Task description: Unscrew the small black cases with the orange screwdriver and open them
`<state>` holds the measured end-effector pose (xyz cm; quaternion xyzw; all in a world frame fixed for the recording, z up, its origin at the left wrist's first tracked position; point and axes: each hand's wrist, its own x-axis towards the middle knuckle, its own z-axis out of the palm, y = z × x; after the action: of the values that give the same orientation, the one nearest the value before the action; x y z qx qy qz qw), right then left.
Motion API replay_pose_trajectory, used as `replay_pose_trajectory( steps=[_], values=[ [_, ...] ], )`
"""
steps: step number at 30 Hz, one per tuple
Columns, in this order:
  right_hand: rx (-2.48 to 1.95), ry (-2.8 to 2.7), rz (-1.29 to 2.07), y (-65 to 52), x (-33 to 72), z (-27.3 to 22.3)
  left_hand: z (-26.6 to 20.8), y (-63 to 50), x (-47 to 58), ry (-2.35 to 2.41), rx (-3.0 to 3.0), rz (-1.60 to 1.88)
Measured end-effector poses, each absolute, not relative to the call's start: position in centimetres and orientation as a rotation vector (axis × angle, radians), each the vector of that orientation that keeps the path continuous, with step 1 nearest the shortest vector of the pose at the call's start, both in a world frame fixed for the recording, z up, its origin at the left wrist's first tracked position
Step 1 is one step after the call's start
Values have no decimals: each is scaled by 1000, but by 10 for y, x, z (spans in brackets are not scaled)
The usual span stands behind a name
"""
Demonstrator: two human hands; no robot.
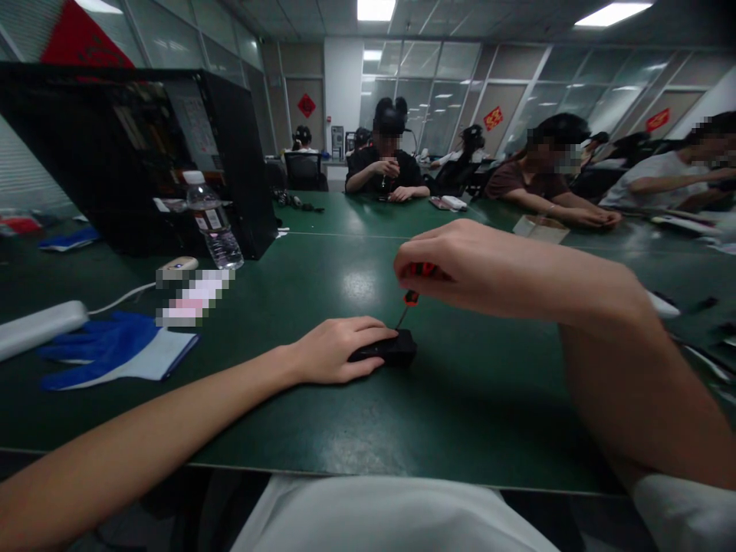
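On the green table lies a small black box-like device [402, 347], its left part covered by my fingers. My left hand [339, 349] grips it from the left, fingers along the far side and thumb along the near side. Above it, my right hand [454, 264] is closed around the handle of a screwdriver [410, 297] with a red and black grip. The thin shaft slants down to the top of the device. Whether the tip sits in a screw is too small to tell.
At left are a blue and white glove [123, 349], a white power strip [43, 328], a water bottle [212, 222] and a large black open computer case [230, 153]. A person [388, 157] sits across the table [322, 429]; others sit at right. Cables [707, 360] lie at the right edge.
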<state>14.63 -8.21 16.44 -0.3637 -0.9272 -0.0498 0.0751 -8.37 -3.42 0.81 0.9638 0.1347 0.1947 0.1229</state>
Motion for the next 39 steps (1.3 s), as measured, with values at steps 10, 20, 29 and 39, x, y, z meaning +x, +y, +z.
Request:
replay_pose_trajectory(
  steps=[10,20,29,39],
  values=[
    [-1081,-2767,-50,-71,148,163,6,-33,-84,375,2819,607],
    [-1051,-2780,102,-81,144,173,19,-17,-106,-37,3040,882],
    [-911,-2784,77,-89,133,169,19,-15,-107,-123,3000,942],
    [-883,-2833,76,-86,136,167,20,-23,-105,-70,3188,801]
  ],
)
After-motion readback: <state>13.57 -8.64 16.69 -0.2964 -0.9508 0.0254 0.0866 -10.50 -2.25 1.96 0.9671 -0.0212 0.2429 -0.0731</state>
